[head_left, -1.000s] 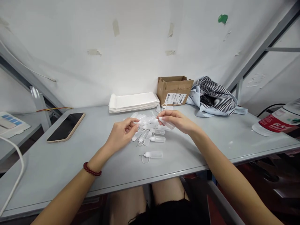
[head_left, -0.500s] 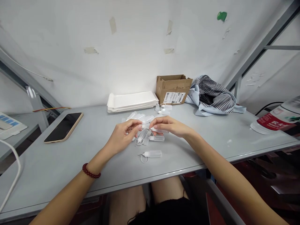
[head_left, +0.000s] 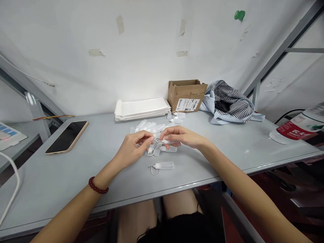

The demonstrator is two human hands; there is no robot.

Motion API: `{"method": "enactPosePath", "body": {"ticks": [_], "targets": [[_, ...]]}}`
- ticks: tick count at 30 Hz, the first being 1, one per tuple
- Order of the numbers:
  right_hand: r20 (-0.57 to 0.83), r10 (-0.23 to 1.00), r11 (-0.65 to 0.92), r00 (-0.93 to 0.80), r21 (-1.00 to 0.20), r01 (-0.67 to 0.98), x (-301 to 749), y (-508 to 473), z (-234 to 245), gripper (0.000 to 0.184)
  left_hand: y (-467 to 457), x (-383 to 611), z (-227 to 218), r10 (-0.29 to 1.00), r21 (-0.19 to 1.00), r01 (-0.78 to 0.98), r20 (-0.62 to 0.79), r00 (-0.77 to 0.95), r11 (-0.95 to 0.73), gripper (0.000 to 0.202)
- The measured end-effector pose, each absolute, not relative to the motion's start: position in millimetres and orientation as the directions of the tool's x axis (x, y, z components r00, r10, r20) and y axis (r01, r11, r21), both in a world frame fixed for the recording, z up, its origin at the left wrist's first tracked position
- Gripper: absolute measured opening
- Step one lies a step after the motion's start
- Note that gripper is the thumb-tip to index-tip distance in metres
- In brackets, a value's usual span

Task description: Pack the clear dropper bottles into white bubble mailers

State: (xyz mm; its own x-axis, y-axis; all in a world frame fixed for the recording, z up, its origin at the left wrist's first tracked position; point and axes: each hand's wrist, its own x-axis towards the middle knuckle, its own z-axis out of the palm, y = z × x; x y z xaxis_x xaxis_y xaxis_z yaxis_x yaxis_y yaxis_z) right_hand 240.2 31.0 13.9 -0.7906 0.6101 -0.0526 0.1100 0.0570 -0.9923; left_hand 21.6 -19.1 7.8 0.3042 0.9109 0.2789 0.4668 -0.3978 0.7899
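Both my hands meet above a heap of small clear plastic dropper bottles (head_left: 152, 127) in the middle of the grey table (head_left: 76, 175). My right hand (head_left: 181, 136) grips one small bottle (head_left: 167, 141) by its body. Pinched fingers of my left hand (head_left: 134, 148) touch that bottle's white tip and cap. A red bead bracelet (head_left: 97, 186) is on my left wrist. One more bottle (head_left: 163, 165) with a loop lies alone on the table, nearer to me.
A phone (head_left: 67, 136) lies face up at the left. A stack of white sheets (head_left: 141, 108), a small cardboard box (head_left: 186, 95) and a striped cloth (head_left: 231, 103) stand along the wall. A large bottle with a red label (head_left: 297, 128) lies at the right edge.
My right hand has moved left with the bottle until it meets my left hand; the fingertips now touch at the bottle's tip. The view shifted slightly.
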Motion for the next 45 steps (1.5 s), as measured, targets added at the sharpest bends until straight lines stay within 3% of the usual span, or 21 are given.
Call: {"method": "enactPosePath", "body": {"ticks": [12,45], "targets": [[0.032,0.641,0.072,-0.767,-0.997,0.018,241.0,32.1,9.3,0.019,-19.8,25.0,7.0,0.914,0.815,0.453,0.216,0.342,-0.362,0.021],[0.04,0.626,0.074,-0.779,-0.997,0.009,238.0,30.7,6.6,0.02,-20.9,25.3,8.2,0.931,0.87,0.391,0.175,0.321,-0.298,0.024]]}}
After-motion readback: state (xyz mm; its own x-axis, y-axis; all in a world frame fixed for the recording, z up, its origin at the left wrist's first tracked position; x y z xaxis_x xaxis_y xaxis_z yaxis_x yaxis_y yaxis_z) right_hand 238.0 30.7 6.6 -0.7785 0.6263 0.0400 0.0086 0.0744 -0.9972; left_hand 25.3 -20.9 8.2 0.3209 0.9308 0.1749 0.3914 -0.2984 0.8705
